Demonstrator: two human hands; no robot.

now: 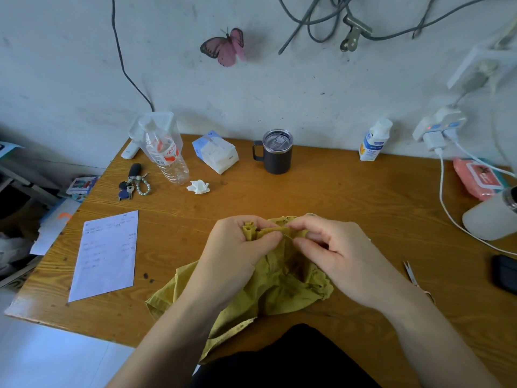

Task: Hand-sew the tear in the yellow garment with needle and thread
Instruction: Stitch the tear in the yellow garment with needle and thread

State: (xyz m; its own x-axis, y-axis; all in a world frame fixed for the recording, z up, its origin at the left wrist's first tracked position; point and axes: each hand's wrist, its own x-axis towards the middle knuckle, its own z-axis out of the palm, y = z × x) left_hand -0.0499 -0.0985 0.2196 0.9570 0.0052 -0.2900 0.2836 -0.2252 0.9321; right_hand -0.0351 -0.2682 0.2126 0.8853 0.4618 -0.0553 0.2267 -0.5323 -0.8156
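Note:
The yellow garment (282,287) lies bunched on the wooden table (321,191) near its front edge. My left hand (237,256) pinches a folded ridge of the cloth and holds it up. My right hand (335,247) is closed on a thin needle (288,235), thumb and forefinger around it, with its tip against the pinched fabric between the two hands. The thread is too fine to make out. The tear itself is hidden among the folds.
Small scissors (409,271) lie to the right of my right hand. A sheet of paper (106,253) is at left, with keys (131,186), a plastic bottle (166,155), a tissue pack (215,152), a dark mug (275,151), a white cable (447,208) and a white bottle (489,217) around.

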